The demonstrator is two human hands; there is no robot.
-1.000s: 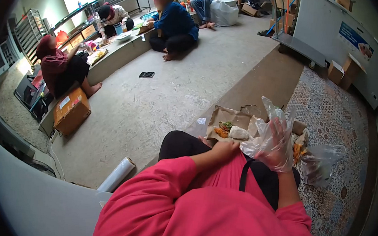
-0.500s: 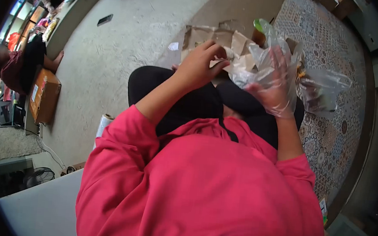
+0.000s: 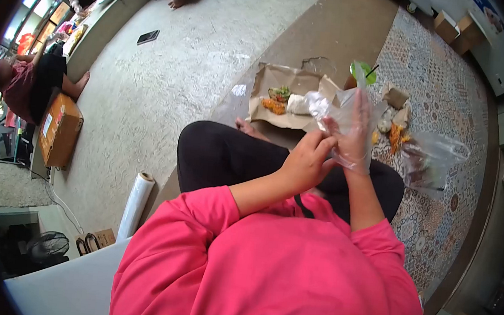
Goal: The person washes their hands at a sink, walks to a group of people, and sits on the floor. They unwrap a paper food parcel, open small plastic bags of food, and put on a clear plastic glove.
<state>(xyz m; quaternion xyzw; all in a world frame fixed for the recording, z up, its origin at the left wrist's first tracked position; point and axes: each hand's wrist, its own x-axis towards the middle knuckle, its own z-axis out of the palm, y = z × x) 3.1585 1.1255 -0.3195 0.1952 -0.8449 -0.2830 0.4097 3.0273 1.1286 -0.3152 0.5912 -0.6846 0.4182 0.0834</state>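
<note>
Clear, loose plastic [image 3: 347, 109] covers my right hand [image 3: 355, 130] like a glove or bag, and the fingers inside it are stretched upward. My left hand [image 3: 308, 160] is closed at the base of my right thumb, its fingertips pinching the plastic. Beyond them, brown paper [image 3: 298, 77] lies spread on the floor. On it are a white roll-shaped portion, probably rice [image 3: 297, 104], an orange food [image 3: 273, 106] and a green food [image 3: 280, 93]. Crumpled clear plastic [image 3: 316, 104] lies over the paper's right part.
A cup with a green top [image 3: 367, 73] stands behind the paper. To the right are orange-yellow food pieces [image 3: 396, 137] and a clear bag [image 3: 431, 161]. A phone [image 3: 148, 37], plastic roll [image 3: 135, 207] and cardboard box [image 3: 61, 130] are at left. Other people sit at upper left.
My left hand has moved right and down, from over the paper to the plastic at my right hand. The view has shifted, and the food on the paper now shows.
</note>
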